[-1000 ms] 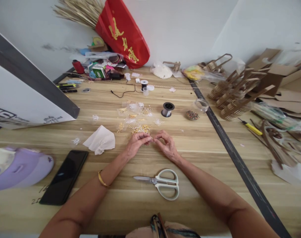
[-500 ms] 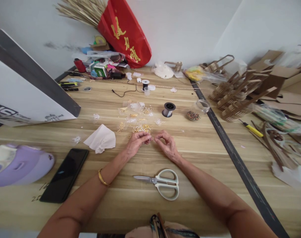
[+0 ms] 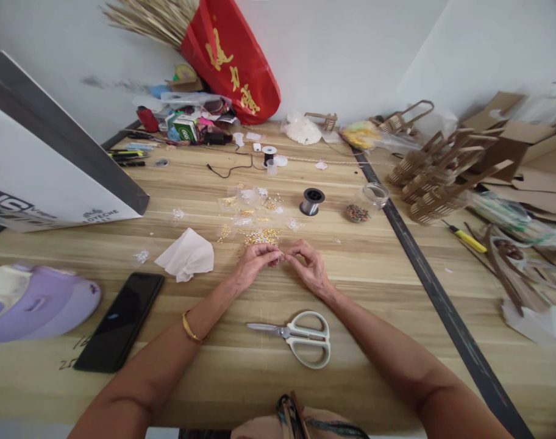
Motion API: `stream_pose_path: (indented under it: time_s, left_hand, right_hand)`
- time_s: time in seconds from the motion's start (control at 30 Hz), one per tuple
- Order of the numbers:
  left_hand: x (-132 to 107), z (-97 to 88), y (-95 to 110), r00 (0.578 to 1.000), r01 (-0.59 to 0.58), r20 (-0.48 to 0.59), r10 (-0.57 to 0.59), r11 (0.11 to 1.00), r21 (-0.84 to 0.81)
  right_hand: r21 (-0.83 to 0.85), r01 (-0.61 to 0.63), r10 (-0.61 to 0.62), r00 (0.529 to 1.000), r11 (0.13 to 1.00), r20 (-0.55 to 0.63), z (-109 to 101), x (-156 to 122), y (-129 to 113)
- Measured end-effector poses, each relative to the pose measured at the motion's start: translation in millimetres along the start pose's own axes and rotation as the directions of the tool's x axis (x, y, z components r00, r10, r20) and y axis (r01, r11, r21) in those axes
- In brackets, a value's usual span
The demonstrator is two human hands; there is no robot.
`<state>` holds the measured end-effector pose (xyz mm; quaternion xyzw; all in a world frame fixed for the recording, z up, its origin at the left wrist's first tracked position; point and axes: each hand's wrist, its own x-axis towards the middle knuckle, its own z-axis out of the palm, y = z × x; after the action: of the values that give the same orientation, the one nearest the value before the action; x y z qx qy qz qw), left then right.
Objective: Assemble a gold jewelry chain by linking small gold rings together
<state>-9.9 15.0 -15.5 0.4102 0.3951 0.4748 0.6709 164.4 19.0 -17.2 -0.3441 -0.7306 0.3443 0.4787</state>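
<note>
My left hand [image 3: 252,265] is closed in a pinch, with a tiny, partly hidden piece at its fingertips that is too small to name. Close beside it, my right hand [image 3: 311,268] pinches thumb and forefinger together at the same spot; whatever lies between them cannot be made out. Just beyond the fingers is a pile of gold and silver beads [image 3: 262,236]. Scissors with pale handles [image 3: 309,339] lie nearer to me, blades pointing left. A spool of fine clear line or wire [image 3: 311,204] stands beyond my right hand.
Left of my hands lie a crumpled tissue [image 3: 186,256], a black phone [image 3: 120,323] and a purple device [image 3: 53,305]. A jar [image 3: 375,195] lies by dark beads [image 3: 357,213]. Small woven baskets [image 3: 436,195] and a yellow cutter [image 3: 470,239] are at right. A red bag [image 3: 235,67] leans behind.
Both hands stay almost in place, with only a very slight shift at the fingertips. Nothing else on the table has visibly moved.
</note>
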Motion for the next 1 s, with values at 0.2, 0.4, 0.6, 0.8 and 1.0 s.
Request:
stream_pose_path:
  time_s: [0.2, 0.4, 0.6, 0.8, 1.0]
  left_hand:
    - [-1.4, 0.6, -0.6, 1.000, -0.011, -0.001, 0.011, 0.997, 0.079]
    - [-2.8, 2.9, 2.0, 1.000, -0.030, -0.003, 0.031, 0.987, 0.159]
    - [-4.3, 6.4, 5.9, 0.998, -0.049, -0.026, 0.055, 0.979, 0.198]
    - [-4.3, 7.1, 6.0, 0.994, -0.086, -0.043, 0.099, 0.964, 0.250]
    - [-2.1, 2.7, -0.3, 0.987, -0.141, -0.026, 0.158, 0.936, 0.323]
  right_hand:
    - [-0.001, -0.013, 0.013, 1.000, 1.000, -0.001, 0.8, 0.1, -1.2]
    - [0.017, -0.012, 0.012, 1.000, 1.000, 0.004, 0.4, 0.6, -3.2]
    - [0.002, -0.031, 0.031, 0.999, 1.000, 0.014, -0.1, 0.5, -4.5]
    - [-0.005, -0.053, 0.053, 0.998, 0.999, 0.018, 0.1, -0.3, -2.0]
    - [-0.004, -0.046, 0.046, 0.999, 0.999, 0.008, 0.5, 0.2, -1.4]
